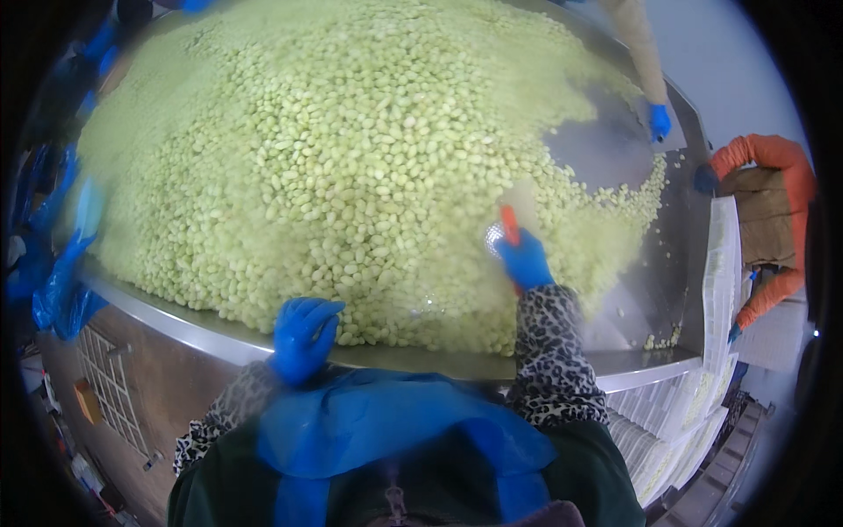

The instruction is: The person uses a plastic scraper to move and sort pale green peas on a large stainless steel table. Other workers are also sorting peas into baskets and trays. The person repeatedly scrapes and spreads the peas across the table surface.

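Observation:
A broad heap of small, pale green oval fruits [369,151], grape-like in shape, covers a stainless-steel table [599,148] with raised edges. My right hand [527,260], in a blue glove, grips an orange-handled tool [509,224] low over the heap's right part. Its pale, flat end is blurred, and a shiny dimpled metal piece [494,240] shows beside the handle. At the near rim [217,339], my blue-gloved left hand [305,336] rests with loosely bent fingers, holding nothing. Its fingertips are beside the nearest fruits.
White plastic crates [665,428] are stacked at the near right corner, and another crate [720,263] stands upright against the right edge. A person in orange sleeves [767,158] is beside it. Another blue-gloved hand [659,122] reaches in at far right. Blue-clad arms [62,270] line the left.

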{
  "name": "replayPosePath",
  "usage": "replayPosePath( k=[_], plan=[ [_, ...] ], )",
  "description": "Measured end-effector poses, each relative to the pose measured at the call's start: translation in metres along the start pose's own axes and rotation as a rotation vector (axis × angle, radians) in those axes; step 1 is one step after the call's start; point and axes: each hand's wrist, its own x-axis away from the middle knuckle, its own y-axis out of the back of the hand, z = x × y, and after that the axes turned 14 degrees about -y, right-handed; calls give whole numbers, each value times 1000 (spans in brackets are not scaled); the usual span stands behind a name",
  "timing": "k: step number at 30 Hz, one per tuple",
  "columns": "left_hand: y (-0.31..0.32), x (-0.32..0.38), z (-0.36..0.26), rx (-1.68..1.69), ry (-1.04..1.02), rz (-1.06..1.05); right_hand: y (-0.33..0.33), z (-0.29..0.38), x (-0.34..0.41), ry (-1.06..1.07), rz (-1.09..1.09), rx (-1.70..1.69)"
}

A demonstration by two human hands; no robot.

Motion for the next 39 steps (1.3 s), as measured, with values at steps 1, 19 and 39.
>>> replayPosePath(
  k=[1,19,39],
  plan=[
    [1,0,1,-4,7,-12,-2,11,11,-56,58,-58],
    [18,26,5,-59,127,33,36,18,87,370,-128,586],
    [7,44,2,-81,21,4,138,-78,97,-328,131,1509]
  ],
)
